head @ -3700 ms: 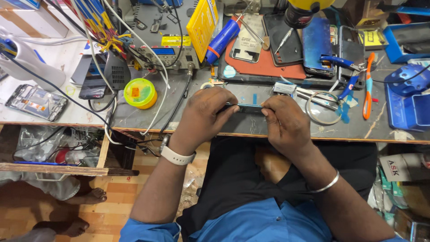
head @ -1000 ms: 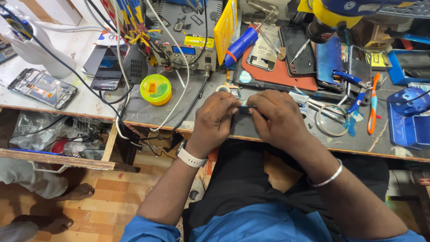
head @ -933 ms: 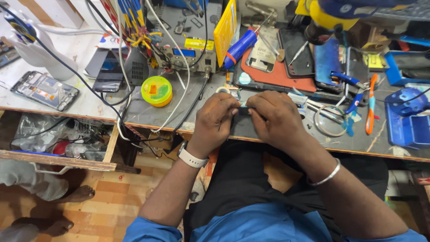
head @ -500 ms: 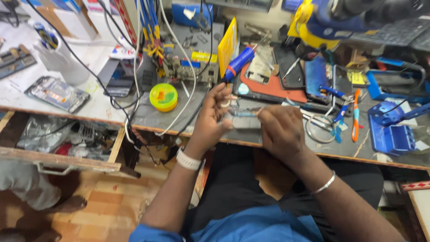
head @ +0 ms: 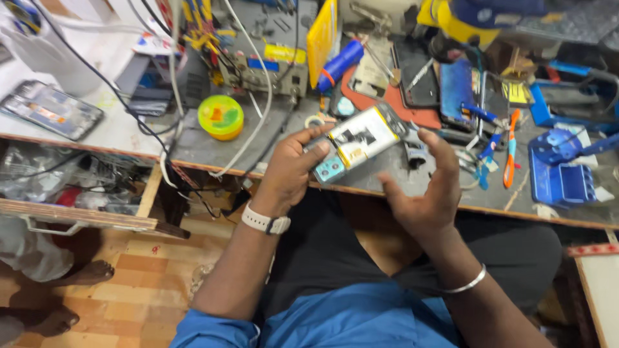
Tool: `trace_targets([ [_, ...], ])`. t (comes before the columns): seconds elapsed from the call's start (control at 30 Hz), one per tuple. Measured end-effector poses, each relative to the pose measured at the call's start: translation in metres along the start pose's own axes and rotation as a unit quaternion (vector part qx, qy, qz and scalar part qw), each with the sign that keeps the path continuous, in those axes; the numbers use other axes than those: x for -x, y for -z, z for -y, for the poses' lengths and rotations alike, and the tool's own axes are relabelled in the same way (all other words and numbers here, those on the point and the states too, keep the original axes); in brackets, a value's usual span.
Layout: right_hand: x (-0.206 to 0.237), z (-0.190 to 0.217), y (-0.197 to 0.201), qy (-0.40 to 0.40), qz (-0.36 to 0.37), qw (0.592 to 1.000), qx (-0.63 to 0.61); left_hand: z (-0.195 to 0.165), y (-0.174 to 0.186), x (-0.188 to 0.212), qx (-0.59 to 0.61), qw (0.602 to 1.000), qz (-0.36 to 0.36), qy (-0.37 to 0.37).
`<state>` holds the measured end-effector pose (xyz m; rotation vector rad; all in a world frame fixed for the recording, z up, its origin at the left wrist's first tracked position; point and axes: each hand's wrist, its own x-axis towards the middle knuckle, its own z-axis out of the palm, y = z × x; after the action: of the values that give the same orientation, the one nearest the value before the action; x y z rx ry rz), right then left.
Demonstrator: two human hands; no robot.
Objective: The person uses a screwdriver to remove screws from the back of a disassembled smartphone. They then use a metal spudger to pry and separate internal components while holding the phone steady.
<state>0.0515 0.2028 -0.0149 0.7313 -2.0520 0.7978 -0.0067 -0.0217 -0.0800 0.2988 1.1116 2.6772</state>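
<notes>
The left hand [head: 290,171] has its grip closed on an opened phone [head: 356,142] — fingers curled under its lower end, thumb on the near edge — and holds it tilted above the front edge of the tabletop [head: 213,145]. The phone's back is off, showing a pale battery and a bluish board at the lower end. The right hand [head: 429,187] hangs just beside it with its grip open, fingers spread, only the fingertips close to the phone's upper end.

The tabletop around them is crowded. A round yellow-green tin [head: 220,116] sits left of the hands, with white and black cables [head: 258,122] trailing past it over the edge. Behind the phone lie a blue cylinder [head: 340,63] and a red mat [head: 393,106] — further right, an orange-handled tool [head: 511,145] and a blue plastic holder [head: 562,174]. A second phone [head: 50,109] lies far left.
</notes>
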Motion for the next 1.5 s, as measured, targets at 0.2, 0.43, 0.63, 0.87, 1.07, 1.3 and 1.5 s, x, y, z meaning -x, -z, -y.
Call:
trace_targets([
  [0.2, 0.021, -0.040, -0.025, -0.434, 0.030, 0.795, -0.423, 0.011, -0.008, -0.006, -0.025, 0.998, -0.005, -0.061],
  [0.43, 0.026, -0.073, -0.058, -0.442, 0.004, 0.712, -0.546, 0.017, -0.011, -0.007, -0.120, 0.988, -0.025, -0.094],
  [0.63, 0.032, -0.083, -0.060, -0.414, 0.009, 0.720, -0.557, 0.014, -0.005, -0.009, -0.117, 0.992, -0.012, -0.053],
  [0.87, 0.028, -0.081, -0.056, -0.413, 0.034, 0.704, -0.576, 0.017, -0.001, -0.017, -0.078, 0.996, -0.032, -0.017],
  [1.07, 0.028, -0.080, -0.052, -0.405, 0.048, 0.696, -0.591, 0.020, 0.005, -0.017, -0.130, 0.991, -0.032, -0.023],
  [1.3, 0.036, -0.082, -0.055, -0.425, -0.001, 0.714, -0.557, 0.020, 0.000, -0.012, -0.146, 0.989, -0.026, -0.023],
  [1.5, 0.041, -0.076, -0.057, -0.404, 0.030, 0.764, -0.502, -0.007, -0.025, -0.039, -0.139, 0.983, 0.022, 0.121],
])
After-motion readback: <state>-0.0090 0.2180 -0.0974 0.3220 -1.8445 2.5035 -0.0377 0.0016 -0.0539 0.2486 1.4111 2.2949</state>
